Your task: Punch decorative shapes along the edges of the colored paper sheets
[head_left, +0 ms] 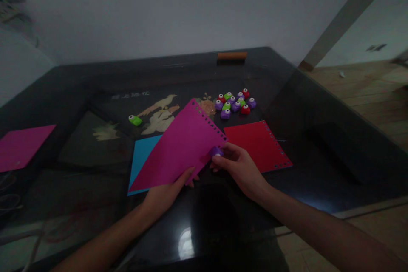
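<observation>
My left hand [174,185] grips a magenta sheet of paper [188,144] by its lower edge, tilted above the table. Small punched holes run along the sheet's upper right edge. Between the thumb and fingers of my right hand [237,163] is a small purple craft punch [216,152] with an eye-like button, placed at the sheet's right edge near its corner. Whether the paper sits in its slot I cannot tell. Under the magenta sheet lies a blue sheet [143,151], partly covered. A red sheet [255,144] with punched holes along its edges lies beside my right hand.
Several red, green and purple craft punches [235,105] cluster behind the red sheet. A single green punch [135,120] lies to the left. Another pink sheet [25,146] rests at the far left. Near the wall is an orange-brown bar [232,56] on the dark glossy table [178,72].
</observation>
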### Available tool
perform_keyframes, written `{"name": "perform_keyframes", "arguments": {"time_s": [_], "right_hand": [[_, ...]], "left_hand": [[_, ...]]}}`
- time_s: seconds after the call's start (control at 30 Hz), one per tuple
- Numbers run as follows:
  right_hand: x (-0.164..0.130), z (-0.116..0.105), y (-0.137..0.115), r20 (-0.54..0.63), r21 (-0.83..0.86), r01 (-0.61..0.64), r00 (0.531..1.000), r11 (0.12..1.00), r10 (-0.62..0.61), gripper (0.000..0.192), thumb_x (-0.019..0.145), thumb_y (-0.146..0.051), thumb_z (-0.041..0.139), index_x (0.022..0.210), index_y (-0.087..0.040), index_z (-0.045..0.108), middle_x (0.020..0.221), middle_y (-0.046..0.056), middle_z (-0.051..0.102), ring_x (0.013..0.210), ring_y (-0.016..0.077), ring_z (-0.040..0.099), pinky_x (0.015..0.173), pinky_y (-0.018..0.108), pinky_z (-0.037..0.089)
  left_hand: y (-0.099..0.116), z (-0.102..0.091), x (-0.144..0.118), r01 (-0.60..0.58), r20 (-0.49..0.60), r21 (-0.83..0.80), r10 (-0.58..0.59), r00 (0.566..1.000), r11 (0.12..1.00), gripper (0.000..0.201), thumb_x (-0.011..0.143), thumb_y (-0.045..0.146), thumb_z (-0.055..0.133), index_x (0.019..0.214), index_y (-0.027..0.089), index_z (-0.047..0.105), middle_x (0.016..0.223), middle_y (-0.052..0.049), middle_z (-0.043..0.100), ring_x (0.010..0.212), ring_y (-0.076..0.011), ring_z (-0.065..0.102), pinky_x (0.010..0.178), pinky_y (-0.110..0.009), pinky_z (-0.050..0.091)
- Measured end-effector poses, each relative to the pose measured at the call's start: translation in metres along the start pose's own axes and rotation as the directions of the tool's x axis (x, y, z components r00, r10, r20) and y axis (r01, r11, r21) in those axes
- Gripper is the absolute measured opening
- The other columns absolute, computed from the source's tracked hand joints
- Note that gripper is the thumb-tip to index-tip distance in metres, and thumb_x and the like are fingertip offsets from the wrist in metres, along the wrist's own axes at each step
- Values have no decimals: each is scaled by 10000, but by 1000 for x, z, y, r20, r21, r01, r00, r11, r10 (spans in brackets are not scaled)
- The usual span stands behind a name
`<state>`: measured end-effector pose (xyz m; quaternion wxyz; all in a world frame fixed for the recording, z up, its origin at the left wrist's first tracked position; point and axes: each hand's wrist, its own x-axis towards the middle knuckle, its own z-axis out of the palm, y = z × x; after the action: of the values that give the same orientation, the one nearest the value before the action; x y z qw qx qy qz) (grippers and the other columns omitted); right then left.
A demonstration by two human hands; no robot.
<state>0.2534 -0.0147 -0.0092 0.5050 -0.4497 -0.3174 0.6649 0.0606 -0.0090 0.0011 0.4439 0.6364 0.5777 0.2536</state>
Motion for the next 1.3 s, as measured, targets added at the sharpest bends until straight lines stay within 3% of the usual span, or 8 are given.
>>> {"name": "perform_keyframes", "arguments": {"time_s": [0.3, 0.77, 1.3], "right_hand": [[0, 0, 0, 24, -17, 35, 999, 999, -34, 278, 646, -283, 782, 871, -183, 653, 709, -18, 636, 607, 98, 571, 593, 237, 465], [2, -2, 2, 23, -49, 64, 998, 997, -63, 278, 649, -291, 785, 854, -177, 635, 663, -25, 614, 565, 95, 556, 533, 226, 452], [2, -2, 1, 21, -67, 64, 998, 996, -62, 290, 648, -303, 787, 850, -173, 624, 669, -26, 602, 546, 83, 529, 521, 220, 445]], "left_hand": [[-4, 2, 1, -3, 64, 10, 3, 998, 1000, 291, 812, 419, 494, 659, 258, 682, 643, -1, 698, 681, -216, 661, 788, -340, 490], [5, 2, 1, 97, 123, 32, -100, 987, 995, 338, 787, 479, 487, 649, 224, 661, 635, -12, 687, 670, -205, 639, 819, -341, 468], [2, 1, 2, 90, 137, 59, -98, 986, 994, 348, 784, 488, 477, 624, 229, 645, 615, -9, 677, 660, -202, 638, 788, -319, 477]]}}
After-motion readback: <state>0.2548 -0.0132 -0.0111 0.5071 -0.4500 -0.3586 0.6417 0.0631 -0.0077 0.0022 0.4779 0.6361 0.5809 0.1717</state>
